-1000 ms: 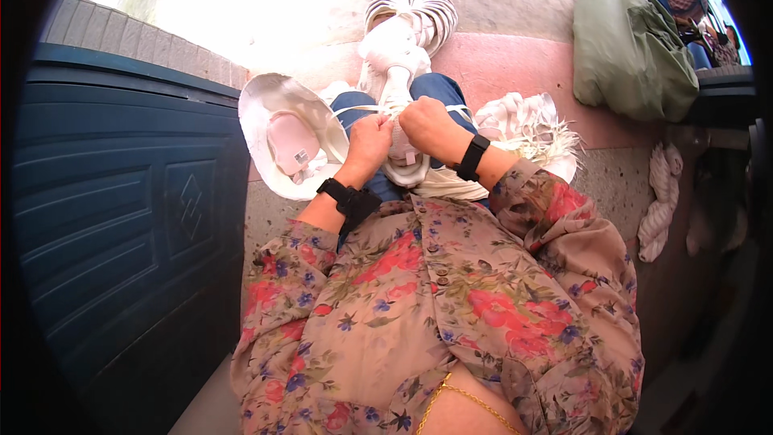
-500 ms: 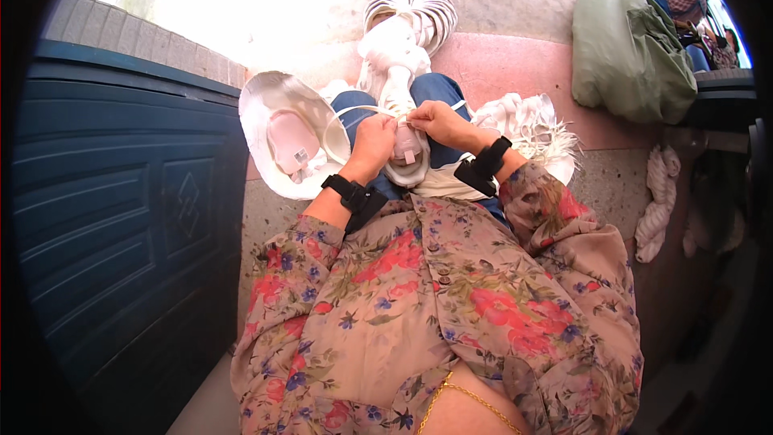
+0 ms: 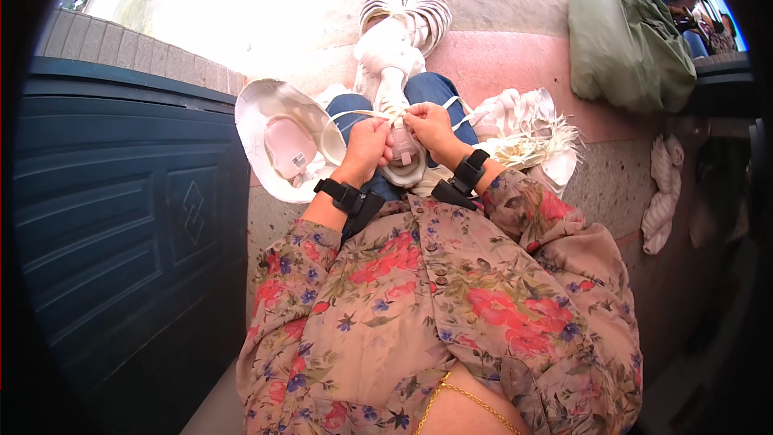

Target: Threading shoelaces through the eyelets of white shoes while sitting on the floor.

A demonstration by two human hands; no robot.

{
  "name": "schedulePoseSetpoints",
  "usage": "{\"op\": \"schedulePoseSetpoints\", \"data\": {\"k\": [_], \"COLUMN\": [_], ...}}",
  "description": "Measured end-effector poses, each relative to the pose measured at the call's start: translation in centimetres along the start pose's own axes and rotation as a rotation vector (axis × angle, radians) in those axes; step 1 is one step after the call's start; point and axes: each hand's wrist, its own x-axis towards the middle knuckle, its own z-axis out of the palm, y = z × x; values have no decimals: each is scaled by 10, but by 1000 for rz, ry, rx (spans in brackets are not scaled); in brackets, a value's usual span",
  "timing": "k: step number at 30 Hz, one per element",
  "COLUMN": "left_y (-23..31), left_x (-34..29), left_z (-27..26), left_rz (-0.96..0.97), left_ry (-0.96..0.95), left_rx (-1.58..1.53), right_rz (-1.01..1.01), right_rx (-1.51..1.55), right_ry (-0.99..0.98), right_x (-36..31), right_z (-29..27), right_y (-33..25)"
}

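Observation:
A white lace-up shoe (image 3: 405,171) with a pinkish tongue lies between my knees, its opening toward me. My left hand (image 3: 369,147) is closed at the shoe's left edge, fingers curled by the lacing. My right hand (image 3: 435,129) pinches a cream shoelace (image 3: 398,115) over the top of the tongue. One lace length arcs out left across my jeans, another sticks out beyond my right hand. Exactly what lies between the left fingertips is hidden. Both wrists wear black straps.
To the left sits a white open bag-like holder (image 3: 259,141) with a pink pad inside. White shoes and loose laces (image 3: 527,141) are heaped at right. Stacked white shoe pieces (image 3: 405,12) lie ahead. A green sack (image 3: 628,44) stands far right near another person; a blue panelled door (image 3: 121,193) is left.
My right hand has turned and drawn slightly inward, its wrist now lower and closer to the left one. A lace end now shows beyond it. The view has shifted a little.

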Motion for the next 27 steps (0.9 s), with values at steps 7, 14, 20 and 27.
{"op": "schedulePoseSetpoints", "data": {"k": [7,14,20,27], "left_y": [6,9,-18,57], "left_x": [-3,-4,24,-27], "left_z": [7,7,-9,-30], "left_rz": [35,34,384,67], "left_ry": [50,70,174,-85], "left_rx": [128,166,862,131], "right_rz": [-174,-609,-707,-578], "right_rx": [-258,-677,-666,-678], "right_ry": [-230,-166,-262,-348], "right_x": [-2,-17,-6,-19], "right_z": [-10,-11,-10,-20], "right_y": [-15,-24,-15,-38]}}
